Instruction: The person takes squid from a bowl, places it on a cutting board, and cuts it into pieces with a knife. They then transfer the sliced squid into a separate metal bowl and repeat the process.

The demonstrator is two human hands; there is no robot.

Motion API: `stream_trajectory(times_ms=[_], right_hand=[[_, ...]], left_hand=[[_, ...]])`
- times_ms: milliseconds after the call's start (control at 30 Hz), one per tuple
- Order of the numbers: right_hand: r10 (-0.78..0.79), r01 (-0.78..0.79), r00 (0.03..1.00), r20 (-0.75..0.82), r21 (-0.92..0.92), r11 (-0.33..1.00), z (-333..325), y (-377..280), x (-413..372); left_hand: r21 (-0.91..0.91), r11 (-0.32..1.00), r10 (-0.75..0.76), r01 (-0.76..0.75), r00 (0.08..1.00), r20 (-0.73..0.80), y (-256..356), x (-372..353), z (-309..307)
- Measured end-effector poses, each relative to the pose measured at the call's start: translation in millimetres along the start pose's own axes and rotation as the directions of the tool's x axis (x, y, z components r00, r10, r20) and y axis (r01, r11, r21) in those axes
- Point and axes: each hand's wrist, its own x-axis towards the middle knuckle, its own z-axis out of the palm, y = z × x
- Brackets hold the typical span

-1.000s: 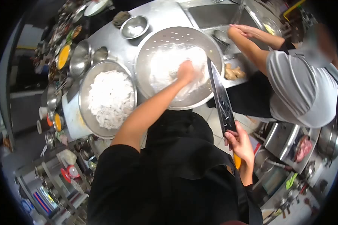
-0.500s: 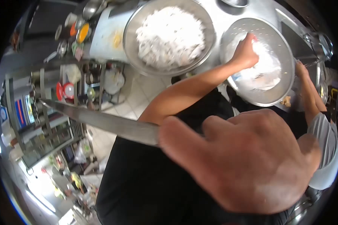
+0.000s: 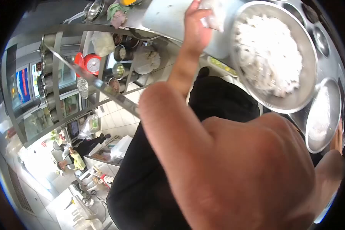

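Note:
My right hand [image 3: 234, 168] fills the foreground, very near the camera, closed around a knife. The long knife blade [image 3: 103, 86] points to the upper left; its handle is hidden inside my fist. At the top, my left hand [image 3: 197, 32] grips a wet, whitish piece that looks like squid [image 3: 215, 15]. That hand is over the pale cutting board [image 3: 163, 15]. Beside it stands a large metal bowl [image 3: 310, 76] heaped with white cut pieces [image 3: 270, 53]. A metal colander [image 3: 335, 96] with more white pieces is further right.
Part of another person's hand [image 3: 339, 138] shows behind the colander. Small metal bowls [image 3: 321, 40] stand beyond the large bowl. A cloth [image 3: 117, 16] lies at the counter edge. To the left is a metal rack [image 3: 57, 84] with a red scale [image 3: 91, 63] and containers.
My left hand has come out of the colander with a white piece and moved left over the board. The view has turned, shifting the bowl and colander rightward. The knife stays in my right hand.

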Motion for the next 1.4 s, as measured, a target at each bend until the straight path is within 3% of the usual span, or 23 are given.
stream_trajectory(times_ms=[33, 133, 167, 200, 233, 267, 300, 333, 367, 400, 433, 467, 500, 533, 633, 667, 833, 900, 1067, 1133, 1300, 1400], right_hand=[[0.045, -0.045, 0.999, 0.014, 0.036, 0.998, 1.7, -5.6, 21.6], [0.134, -0.136, 0.991, 0.025, 0.246, 0.96, -4.7, -3.2, 81.4], [0.199, -0.2, 0.979, 0.038, 0.338, 0.919, -7.2, -5.2, 100.3], [0.092, -0.046, 0.989, -0.113, 0.361, 0.931, 13.9, 31.5, 100.7], [0.183, -0.113, 0.973, -0.141, 0.402, 0.909, 16.3, 38.7, 116.7], [0.194, -0.074, 0.932, -0.305, 0.364, 0.929, 26.6, 53.4, 127.8], [0.344, -0.211, 0.907, -0.244, 0.443, 0.871, 23.3, 61.3, 135.3], [0.538, -0.356, 0.817, -0.207, 0.554, 0.753, 21.0, 64.9, 146.9], [0.551, -0.328, 0.777, -0.304, 0.552, 0.767, 33.4, 82.1, 151.9], [0.555, -0.301, 0.733, -0.393, 0.545, 0.783, 50.9, 99.6, 154.6], [0.607, -0.391, 0.703, -0.37, 0.512, 0.765, 56.5, 101.0, 154.5], [0.654, -0.472, 0.67, -0.351, 0.479, 0.741, 61.8, 105.9, 157.8], [0.597, -0.473, 0.711, -0.371, 0.375, 0.797, 76.3, 119.7, 158.1], [0.622, -0.534, 0.688, -0.372, 0.321, 0.782, 90.5, 125.2, 163.4], [0.64, -0.656, 0.66, -0.393, 0.114, 0.746, 121.6, 126.7, 181.3], [0.677, -0.682, 0.658, -0.33, 0.121, 0.721, 128.4, 130.0, 188.1], [0.644, -0.677, 0.712, -0.279, -0.031, 0.735, 136.6, 134.2, 207.0], [0.622, -0.675, 0.727, -0.291, -0.14, 0.724, 140.4, 141.7, 210.3], [0.621, -0.661, 0.744, -0.245, -0.136, 0.738, 146.2, 156.0, 228.0], [0.504, -0.568, 0.77, -0.392, -0.06, 0.821, 159.8, 182.1, 251.0], [0.411, -0.443, 0.801, -0.436, 0.032, 0.896, 134.8, 218.0, 310.5], [0.48, -0.492, 0.726, -0.492, 0.116, 0.863, 130.9, 222.3, 303.3]], left_hand=[[0.567, 0.698, 0.308, -0.438, 0.898, 0.315, -11.2, -2.6, -54.6], [0.634, 0.704, 0.14, -0.319, 0.938, 0.316, -9.2, 8.3, -144.1], [0.619, 0.718, 0.151, -0.317, 0.94, 0.305, -7.6, 23.6, -158.7], [0.387, 0.911, -0.231, 0.145, 0.955, 0.186, -3.8, 39.2, -167.7], [0.084, 0.802, -0.594, 0.591, 0.778, 0.206, -3.7, 56.9, -180.7], [0.186, 0.822, -0.57, 0.539, 0.787, 0.236, -18.9, 60.9, -199.3], [0.251, 0.77, -0.634, 0.587, 0.748, 0.197, 4.0, 71.6, -187.5], [0.504, 0.756, -0.588, 0.418, 0.772, 0.241, -13.9, 80.1, -207.5], [0.705, 0.677, -0.547, 0.212, 0.786, 0.289, -30.7, 85.1, -224.7], [0.823, 0.487, -0.6, 0.291, 0.797, 0.073, -31.5, 87.5, -227.9], [0.808, 0.507, -0.598, 0.301, 0.797, 0.078, -31.6, 83.3, -228.8], [0.889, 0.442, -0.393, 0.119, 0.917, 0.072, -34.8, 80.6, -232.0], [0.947, 0.319, -0.164, -0.045, 0.981, 0.102, -37.6, 78.6, -234.3], [0.89, 0.456, -0.145, -0.01, 0.986, 0.085, -40.8, 70.2, -229.0], [0.865, 0.493, -0.156, -0.089, 0.969, 0.189, -55.4, 36.2, -201.9], [0.86, 0.503, -0.148, -0.088, 0.971, 0.185, -60.3, 30.9, -191.8], [0.943, 0.329, -0.136, -0.05, 0.986, 0.1, -81.4, 26.0, -174.5], [0.942, 0.331, -0.144, -0.054, 0.984, 0.107, -82.4, 23.4, -173.1], [0.938, 0.344, -0.153, -0.052, 0.982, 0.11, -82.7, 27.2, -174.6], [0.944, 0.321, -0.114, -0.079, 0.986, 0.121, -82.3, 26.0, -173.0], [0.934, 0.351, -0.16, -0.07, 0.978, 0.134, -79.5, 26.2, -180.5], [0.908, 0.411, -0.161, -0.077, 0.974, 0.156, -81.0, 28.8, -193.9]])
